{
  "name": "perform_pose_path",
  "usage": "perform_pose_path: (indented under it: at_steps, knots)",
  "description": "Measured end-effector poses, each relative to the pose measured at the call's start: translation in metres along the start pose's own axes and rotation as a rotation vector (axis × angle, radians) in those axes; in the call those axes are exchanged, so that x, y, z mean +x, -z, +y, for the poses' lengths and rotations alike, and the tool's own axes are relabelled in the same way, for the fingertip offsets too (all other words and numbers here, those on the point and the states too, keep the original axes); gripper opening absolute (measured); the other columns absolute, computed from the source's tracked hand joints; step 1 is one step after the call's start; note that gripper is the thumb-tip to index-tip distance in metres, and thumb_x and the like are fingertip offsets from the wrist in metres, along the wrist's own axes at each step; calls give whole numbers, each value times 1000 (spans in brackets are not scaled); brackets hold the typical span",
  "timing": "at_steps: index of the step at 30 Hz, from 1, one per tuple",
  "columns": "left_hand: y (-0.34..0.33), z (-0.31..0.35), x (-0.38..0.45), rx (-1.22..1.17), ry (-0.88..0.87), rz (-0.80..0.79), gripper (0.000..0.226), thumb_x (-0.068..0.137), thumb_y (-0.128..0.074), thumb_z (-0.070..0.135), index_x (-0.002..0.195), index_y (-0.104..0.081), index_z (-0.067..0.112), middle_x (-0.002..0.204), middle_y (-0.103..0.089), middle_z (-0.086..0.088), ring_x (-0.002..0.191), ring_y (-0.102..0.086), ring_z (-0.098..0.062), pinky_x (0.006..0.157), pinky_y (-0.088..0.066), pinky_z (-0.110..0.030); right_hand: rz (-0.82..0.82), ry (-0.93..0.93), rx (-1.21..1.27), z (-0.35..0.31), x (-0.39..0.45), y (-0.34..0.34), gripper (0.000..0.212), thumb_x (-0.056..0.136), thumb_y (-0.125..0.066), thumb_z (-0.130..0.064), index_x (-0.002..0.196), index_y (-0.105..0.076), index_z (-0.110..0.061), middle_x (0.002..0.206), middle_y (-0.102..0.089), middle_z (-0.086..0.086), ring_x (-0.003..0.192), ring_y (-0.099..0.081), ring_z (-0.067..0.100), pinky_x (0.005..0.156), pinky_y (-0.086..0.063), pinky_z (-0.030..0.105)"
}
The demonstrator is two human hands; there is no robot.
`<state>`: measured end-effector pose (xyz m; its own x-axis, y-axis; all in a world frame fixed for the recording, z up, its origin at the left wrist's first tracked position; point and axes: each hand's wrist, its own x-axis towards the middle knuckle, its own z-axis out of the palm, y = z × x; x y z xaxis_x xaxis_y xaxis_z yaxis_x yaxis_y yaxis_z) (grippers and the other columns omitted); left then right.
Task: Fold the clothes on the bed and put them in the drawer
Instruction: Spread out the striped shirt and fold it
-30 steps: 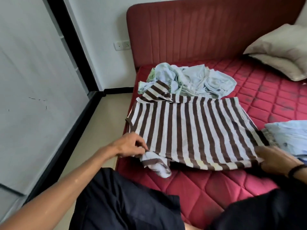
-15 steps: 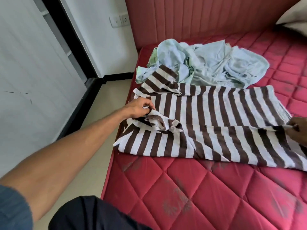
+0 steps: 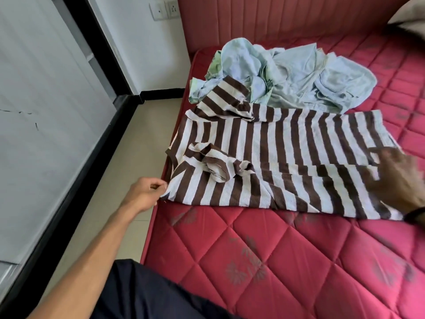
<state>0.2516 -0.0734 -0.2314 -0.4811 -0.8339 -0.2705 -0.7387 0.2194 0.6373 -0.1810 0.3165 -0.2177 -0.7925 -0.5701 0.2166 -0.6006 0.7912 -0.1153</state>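
The left hand [image 3: 147,192] pinches the near left corner of the striped shirt [image 3: 276,162] at the bed's edge, its fingers curled against the thumb on the cloth. The bare forearm runs back toward the lower left of the view. The right hand [image 3: 400,180] lies on the right end of the shirt, palm down with the fingers spread flat; it is blurred, so whether any finger grips the cloth cannot be told. A dark band [image 3: 414,215] sits at that wrist.

The shirt, brown and white, is spread across the mattress [image 3: 264,261] with its near long edge folded over onto the body. One sleeve [image 3: 216,164] lies bunched on top of the fold near the left hand. The other sleeve [image 3: 225,97] sticks up at the far left and rests against a heap of pale blue clothes [image 3: 299,72], which lies rumpled just beyond the shirt, touching its far edge.

The mattress is red and quilted in diamonds, with a padded red headboard [image 3: 276,19] behind the heap. A corner of a pillow [image 3: 407,17] shows at the top right. To the left of the bed run a beige floor [image 3: 110,180], a white wall with a socket plate [image 3: 164,10], and a pale panel [image 3: 46,111] framed in black. Dark fabric [image 3: 147,295] fills the bottom edge near the person's body.
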Motion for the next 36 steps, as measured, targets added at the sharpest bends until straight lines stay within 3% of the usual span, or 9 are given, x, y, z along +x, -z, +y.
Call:
perform_pose_path:
  at_steps: [6, 9, 13, 17, 21, 25, 29, 32, 36]
  knots:
    - [3, 4, -13, -180, 128, -177, 51, 95, -53, 69, 86, -57, 18, 67, -43, 1, 59, -45, -16, 59, -46, -28, -753, 343, -85, -100, -94, 9, 117, 62, -31, -107, 154, 16, -53, 169, 19, -7, 158, 9, 33, 119, -15, 67]
    - [0, 4, -11, -298, 168, -205, 53, 86, -68, 66, 94, -70, 14, 73, -45, 3, 61, -41, -12, 61, -45, -28, -750, 271, -18, -105, -107, 5, 125, 55, -41, -108, 149, 25, -58, 167, 30, -7, 155, 24, 29, 122, -1, 66]
    - [9, -6, -2, -456, 225, 127, 51, 69, -86, 59, 87, -68, 15, 59, -48, 2, 56, -40, -19, 60, -38, -29, -728, 267, 112, -98, -105, 3, 110, 67, -49, -99, 151, 12, -62, 168, 21, -17, 156, 20, 22, 122, 2, 62]
    - [5, -13, -5, -392, 364, 281, 69, 61, -84, 74, 77, -66, 9, 56, -45, -5, 48, -35, -18, 53, -32, -27, -499, 291, 171, -70, -88, -1, 92, 78, -37, -90, 156, -30, -44, 167, -23, -14, 154, -22, 18, 121, -29, 50]
    - [-1, -20, -1, -321, 458, 359, 79, 73, -73, 78, 88, -70, 1, 67, -60, -16, 58, -58, -27, 69, -55, -37, -598, 321, 196, -39, -71, 6, 66, 92, -68, -42, 153, -44, -33, 164, -33, -5, 151, -30, 19, 124, -27, 37]
    - [1, -5, -13, 194, -225, 499, 62, 70, -67, 84, 80, -62, 23, 82, -65, -3, 78, -61, -32, 70, -53, -45, -444, 455, -46, -5, -73, 19, 65, 89, -60, -11, 149, -44, -29, 151, -42, 3, 132, -47, 28, 98, -53, 44]
    - [-36, 20, -40, 615, -996, 197, 30, 86, -67, 56, 104, -67, 32, 102, -59, 13, 92, -58, -18, 78, -51, -40, -382, 257, -360, 22, -82, 26, 56, 90, -57, -18, 144, -42, -20, 134, -45, 13, 118, -50, 39, 85, -53, 44]
    - [-50, -3, -18, 730, -1014, 225, 56, 67, -82, -1, 115, -62, 21, 101, -58, 4, 85, -61, -27, 69, -56, -47, -340, 126, -361, 45, -77, 16, 46, 86, -58, 1, 130, -52, -13, 118, -55, 13, 112, -56, 39, 80, -57, 48]
    - [-34, -5, -4, 788, -986, 284, 75, 50, -83, -14, 117, -61, 13, 96, -60, -5, 77, -61, -33, 57, -61, -45, -287, 104, -395, 52, -71, 21, 34, 91, -54, -5, 121, -66, -16, 108, -70, 10, 108, -65, 36, 80, -58, 44]
